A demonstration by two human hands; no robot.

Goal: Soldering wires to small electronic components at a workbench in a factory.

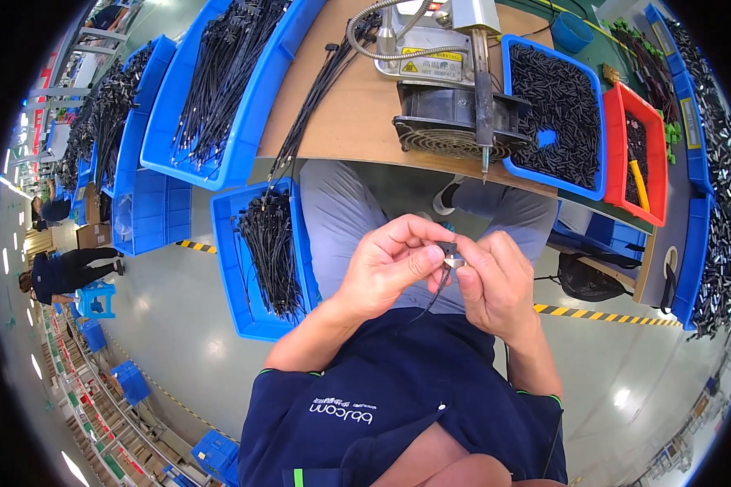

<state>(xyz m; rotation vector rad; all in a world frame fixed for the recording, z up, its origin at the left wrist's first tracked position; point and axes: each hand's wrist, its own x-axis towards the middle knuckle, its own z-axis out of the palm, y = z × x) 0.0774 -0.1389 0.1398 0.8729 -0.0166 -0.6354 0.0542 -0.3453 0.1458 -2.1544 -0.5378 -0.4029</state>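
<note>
The left hand (391, 268) and right hand (502, 286) pinch 1 black cable (436, 301) by its end, over the lap (345, 215), with open room before the table (349, 134) edge.

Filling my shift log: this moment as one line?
left hand: pinching black cable near end | right hand: at same end | bench: black fan, blue tray

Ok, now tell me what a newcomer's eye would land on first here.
Probably the left hand and right hand, meeting at the centre over a small black-and-silver piece. Next, perhaps, the big blue bin of black cables at upper left, then the red bin at right with a yellow handle in it.
</note>
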